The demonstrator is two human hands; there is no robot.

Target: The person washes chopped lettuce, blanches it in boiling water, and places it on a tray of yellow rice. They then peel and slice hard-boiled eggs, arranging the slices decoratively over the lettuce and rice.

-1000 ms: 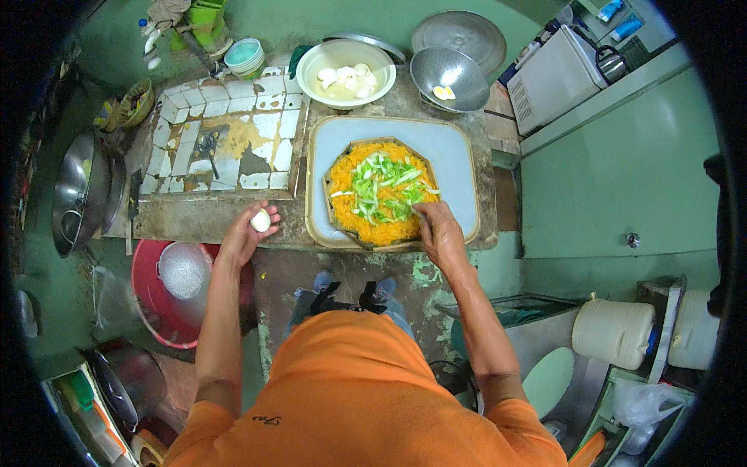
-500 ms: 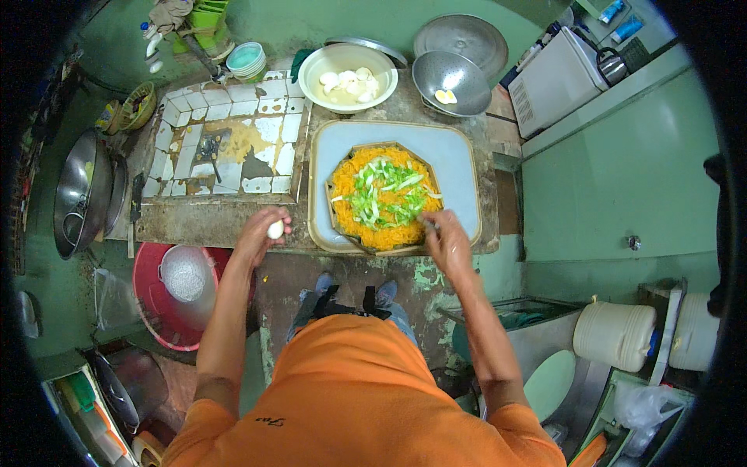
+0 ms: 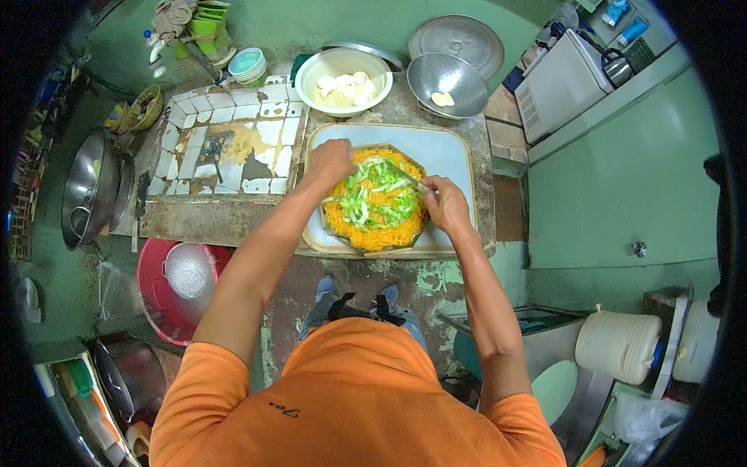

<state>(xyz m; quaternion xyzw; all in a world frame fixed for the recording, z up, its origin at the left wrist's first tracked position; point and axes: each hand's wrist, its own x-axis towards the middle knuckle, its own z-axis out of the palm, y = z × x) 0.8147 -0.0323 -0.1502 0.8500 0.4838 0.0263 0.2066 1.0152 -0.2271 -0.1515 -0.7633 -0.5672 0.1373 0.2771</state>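
Note:
My left hand (image 3: 331, 160) is closed above the upper left edge of an octagonal platter of orange noodles (image 3: 394, 235). Its fingers curl away from view, so whatever they hold is hidden. In my right hand (image 3: 447, 204), at the platter's right side, is a knife (image 3: 406, 176), its thin blade slanting up and left over the food. Chopped green and white vegetable pieces (image 3: 364, 204) are scattered over the noodles. Under the platter lies a pale blue tray (image 3: 449, 140) with a tan rim.
Behind the tray stand a white bowl of peeled eggs (image 3: 307, 92) and a metal colander (image 3: 428, 74) with egg halves (image 3: 443, 99). A tiled basin (image 3: 268, 109) is at the left, with a wok (image 3: 87, 175) beyond. Below the counter sits a red tub (image 3: 152, 300).
My left hand, which held a peeled egg near the counter's front edge, has moved up and right over the platter. The knife in my right hand now shows clearly, higher over the food.

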